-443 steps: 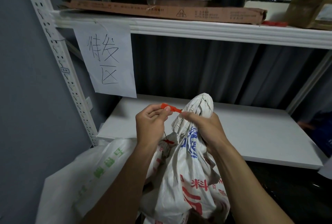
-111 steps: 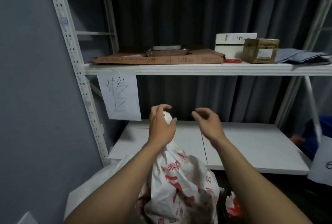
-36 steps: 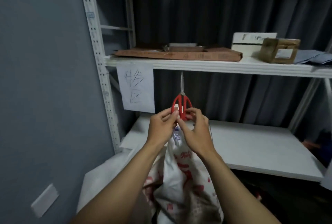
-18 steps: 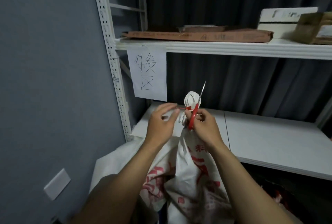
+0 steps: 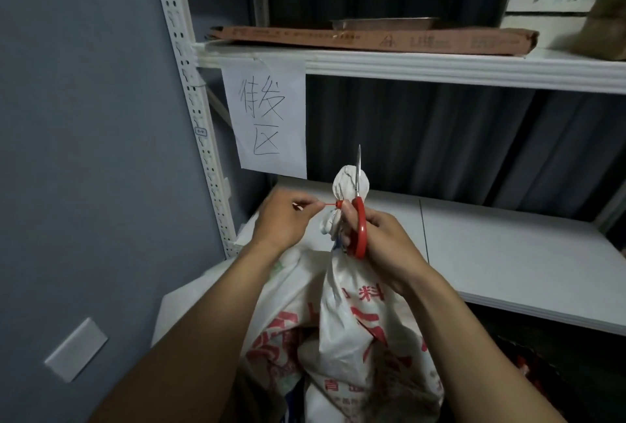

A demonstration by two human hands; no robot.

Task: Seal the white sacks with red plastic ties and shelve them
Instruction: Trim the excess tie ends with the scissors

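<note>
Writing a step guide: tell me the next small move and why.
Probably tip the scissors down and trim the red tie: cinched round the sack neck, its tail is pinched taut by the left hand, while the right hand holds the blades upright.

Since half a second ago the left hand [image 5: 281,223] has drawn leftward from the neck of the sack [image 5: 352,317], pulling the tail of the red tie [image 5: 332,204] out taut. The scissors [image 5: 360,222] in the right hand [image 5: 384,244] have swung from tilted to upright.
</note>
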